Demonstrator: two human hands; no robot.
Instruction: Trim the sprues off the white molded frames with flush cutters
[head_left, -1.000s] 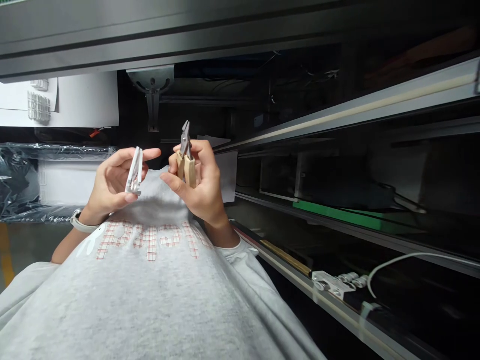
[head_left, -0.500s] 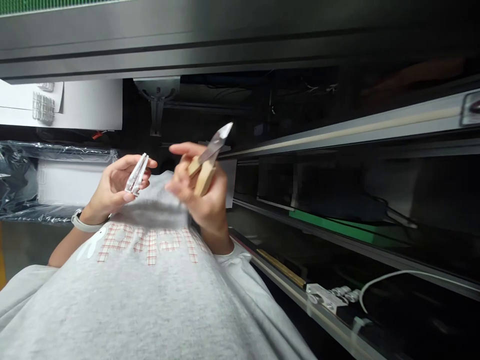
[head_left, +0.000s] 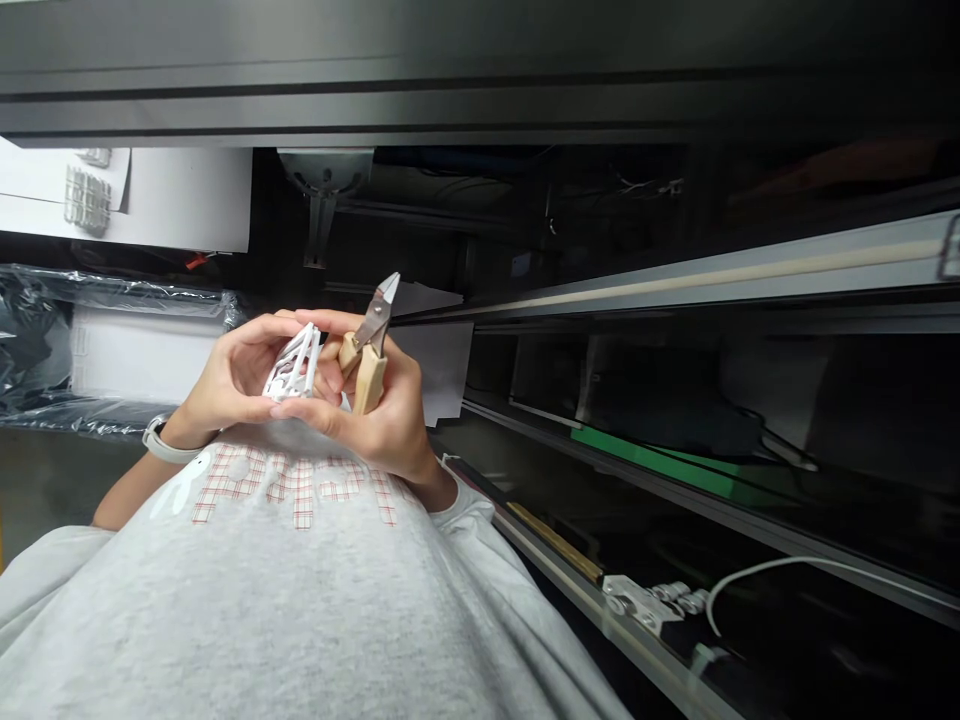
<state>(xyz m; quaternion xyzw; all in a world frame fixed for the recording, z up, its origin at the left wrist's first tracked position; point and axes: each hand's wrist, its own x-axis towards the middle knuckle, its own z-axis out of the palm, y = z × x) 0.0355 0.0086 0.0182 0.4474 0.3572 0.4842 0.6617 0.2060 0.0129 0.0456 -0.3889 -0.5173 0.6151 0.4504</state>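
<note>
My left hand (head_left: 225, 380) is closed on a small white plastic frame part (head_left: 295, 366) with thin ribs, held in front of my chest. From the other side, my right hand (head_left: 394, 415) touches the white part with its thumb and a fingertip. A pair of side cutters (head_left: 370, 345) with cream handles is tucked in the right hand, its metal jaws pointing up and away from me. The palm and curled fingers partly hide the handles.
White sheets (head_left: 199, 200) at the left bear clear ribbed plastic pieces (head_left: 88, 200). Below lies a tray wrapped in clear plastic film (head_left: 112, 420). A dark metal beam (head_left: 480, 100) crosses the top. On the right are dark shelves with rails (head_left: 675, 270) and a white cable (head_left: 795, 562).
My right hand has moved left with the side cutters and now meets the white part. My left hand has shifted slightly right, and the white part has turned to show its ribs.
</note>
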